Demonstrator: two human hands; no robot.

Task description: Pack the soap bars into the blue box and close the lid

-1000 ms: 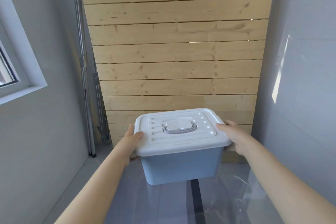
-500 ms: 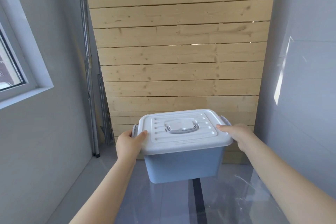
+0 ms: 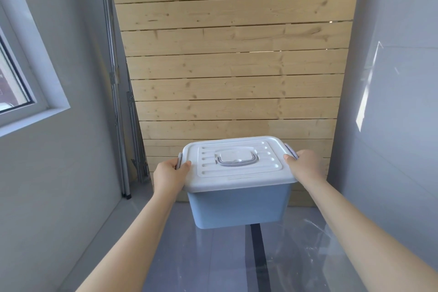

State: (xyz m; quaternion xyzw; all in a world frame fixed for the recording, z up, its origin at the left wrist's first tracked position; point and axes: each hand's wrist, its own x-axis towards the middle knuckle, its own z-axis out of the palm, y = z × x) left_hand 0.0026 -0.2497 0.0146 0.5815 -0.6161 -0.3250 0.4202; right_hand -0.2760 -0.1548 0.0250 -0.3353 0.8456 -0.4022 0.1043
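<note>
The blue box (image 3: 239, 206) stands on a glossy grey table, with its pale lid (image 3: 237, 163) down on top and a grey carry handle in the lid's middle. My left hand (image 3: 169, 176) grips the grey clip on the box's left side, thumb on the lid's edge. My right hand (image 3: 305, 167) grips the clip on the right side the same way. No soap bars are in view; the inside of the box is hidden by the lid.
A wall of pale wooden planks (image 3: 232, 66) rises right behind the box. Grey walls close in on both sides, with a window (image 3: 14, 78) at the left. Folded metal poles (image 3: 120, 102) lean in the left corner. A dark seam (image 3: 259, 256) runs down the table (image 3: 213, 263).
Both hands have shifted from the lid's front corners to the side clips, which now stand raised against the lid's sides. The box stays where it was.
</note>
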